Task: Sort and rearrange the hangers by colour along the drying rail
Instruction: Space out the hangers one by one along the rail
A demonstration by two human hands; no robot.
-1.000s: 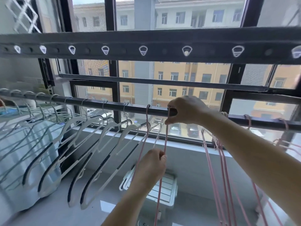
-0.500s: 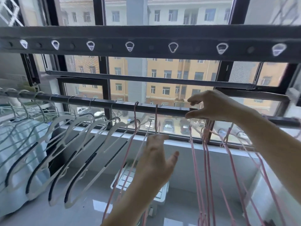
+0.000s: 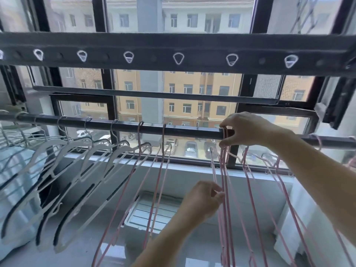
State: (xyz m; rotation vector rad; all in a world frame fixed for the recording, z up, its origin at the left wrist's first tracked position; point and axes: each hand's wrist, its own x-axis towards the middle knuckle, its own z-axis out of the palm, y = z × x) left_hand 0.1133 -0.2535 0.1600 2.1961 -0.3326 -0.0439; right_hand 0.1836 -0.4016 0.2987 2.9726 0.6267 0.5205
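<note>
A dark drying rail (image 3: 185,130) runs across the window. Several white hangers with black grip strips (image 3: 81,170) hang on its left part. Two pink hangers (image 3: 154,180) hang spaced apart near the middle. A bunch of pink hangers (image 3: 227,189) hangs right of centre, with more pink hangers (image 3: 273,180) further right. My right hand (image 3: 244,130) pinches the pink hooks of the bunch at the rail. My left hand (image 3: 204,199) grips the pink wire of that bunch lower down.
A dark upper bar with teardrop-shaped holes (image 3: 179,54) spans the view above the rail. A white slatted crate (image 3: 152,214) lies on the sill below. Pale blue fabric (image 3: 13,189) hangs at far left. Window frames stand right behind the rail.
My left hand let go of the middle pink hanger and moved right to the bunch. My right hand slid right along the rail and closed on the bunched pink hooks.
</note>
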